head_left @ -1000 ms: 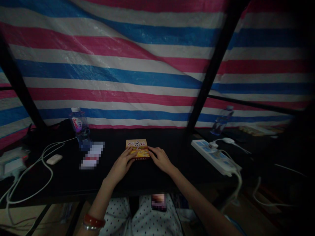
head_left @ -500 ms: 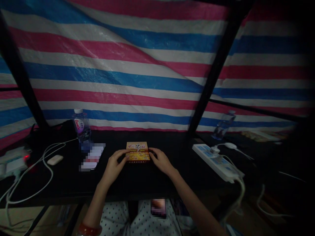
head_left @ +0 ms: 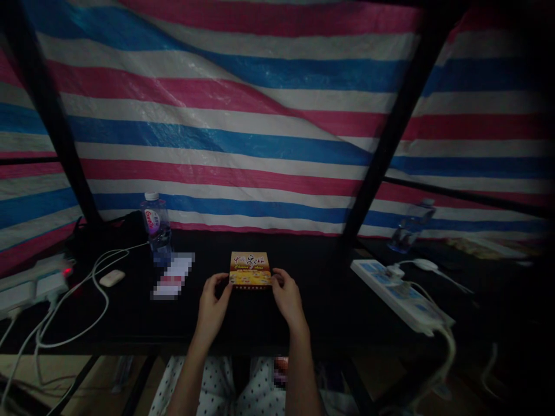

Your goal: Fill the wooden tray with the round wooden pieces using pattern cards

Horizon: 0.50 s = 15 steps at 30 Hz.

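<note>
A small yellow and brown Chinese chess box (head_left: 250, 269) lies on the black table, its printed lid facing up. My left hand (head_left: 213, 299) grips its left side, thumb at the near left corner and fingers bent along the edge. On the opposite side, my right hand (head_left: 287, 293) has thumb and fingers curled against the right edge. Between them the two hands hold the box, and the lid looks closed. What the box contains is hidden.
Left of the box are a blurred-out phone-like item (head_left: 174, 276), a water bottle (head_left: 158, 231), a small white case (head_left: 112, 278) and white cables. To the right are a power strip (head_left: 396, 294) and another bottle (head_left: 410, 227). Black frame posts and a striped sheet stand behind.
My left fingers have slid off the lid to the box's left edge. My right hand has shifted to the near right side. The whole view has turned slightly left.
</note>
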Tool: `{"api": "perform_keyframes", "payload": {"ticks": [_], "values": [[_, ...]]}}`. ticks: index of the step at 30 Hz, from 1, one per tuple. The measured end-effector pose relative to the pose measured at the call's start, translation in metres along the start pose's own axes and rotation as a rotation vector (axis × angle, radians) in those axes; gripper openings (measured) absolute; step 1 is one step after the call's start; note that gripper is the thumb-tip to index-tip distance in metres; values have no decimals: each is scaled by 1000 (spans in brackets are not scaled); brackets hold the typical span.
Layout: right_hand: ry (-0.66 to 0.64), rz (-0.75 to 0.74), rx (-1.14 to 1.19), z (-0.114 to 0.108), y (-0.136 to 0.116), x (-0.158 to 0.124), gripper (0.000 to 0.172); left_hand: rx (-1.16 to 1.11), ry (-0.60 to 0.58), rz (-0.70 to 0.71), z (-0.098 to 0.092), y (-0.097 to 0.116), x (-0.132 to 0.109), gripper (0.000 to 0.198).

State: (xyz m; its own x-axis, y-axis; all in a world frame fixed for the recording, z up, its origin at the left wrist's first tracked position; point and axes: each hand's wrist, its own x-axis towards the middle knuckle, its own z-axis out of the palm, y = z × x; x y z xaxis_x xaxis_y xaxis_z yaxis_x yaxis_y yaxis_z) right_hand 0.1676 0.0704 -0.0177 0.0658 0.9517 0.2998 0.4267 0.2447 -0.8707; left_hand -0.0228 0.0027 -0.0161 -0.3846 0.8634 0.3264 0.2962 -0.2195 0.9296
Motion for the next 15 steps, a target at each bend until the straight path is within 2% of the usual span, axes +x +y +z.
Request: {"api": "perform_keyframes", "payload": {"ticks": [3,15], "values": [[-21,-6,102,6,-2,-4,30,71,-15,60,3,0,-6,28],[53,40,243,0,-9,-7,22,183,-87,100,1,-1,-7,30]]}}
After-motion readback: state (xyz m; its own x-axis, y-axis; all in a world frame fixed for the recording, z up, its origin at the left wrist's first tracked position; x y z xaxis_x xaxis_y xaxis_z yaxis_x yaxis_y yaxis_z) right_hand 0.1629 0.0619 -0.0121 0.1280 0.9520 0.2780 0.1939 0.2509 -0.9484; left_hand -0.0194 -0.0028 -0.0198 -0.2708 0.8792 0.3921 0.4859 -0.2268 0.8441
